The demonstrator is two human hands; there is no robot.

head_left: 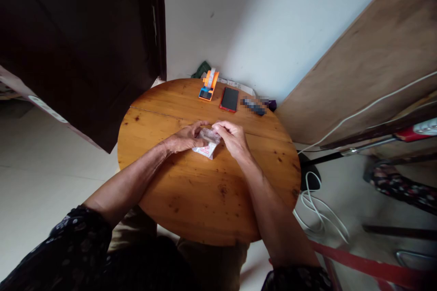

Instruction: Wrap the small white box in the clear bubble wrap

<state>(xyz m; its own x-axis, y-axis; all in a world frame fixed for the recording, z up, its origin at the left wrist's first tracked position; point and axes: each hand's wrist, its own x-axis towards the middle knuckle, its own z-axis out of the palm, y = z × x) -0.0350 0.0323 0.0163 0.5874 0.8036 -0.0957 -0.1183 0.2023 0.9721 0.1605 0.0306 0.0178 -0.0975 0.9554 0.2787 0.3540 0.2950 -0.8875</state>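
A small white packet with red print and a crinkled clear plastic part at its top is held over the middle of the round wooden table. My left hand grips the packet's left side, its thumb across the front and its fingers behind. At the upper right corner, my right hand is closed, thumb and forefinger pinching the clear plastic. The packet's far side is hidden by my left fingers.
Toward the back of the table are an orange and blue tape dispenser, a red-edged phone and a blurred dark object. A wall stands behind. White cable lies on the floor at right, near a person's patterned sleeve or leg.
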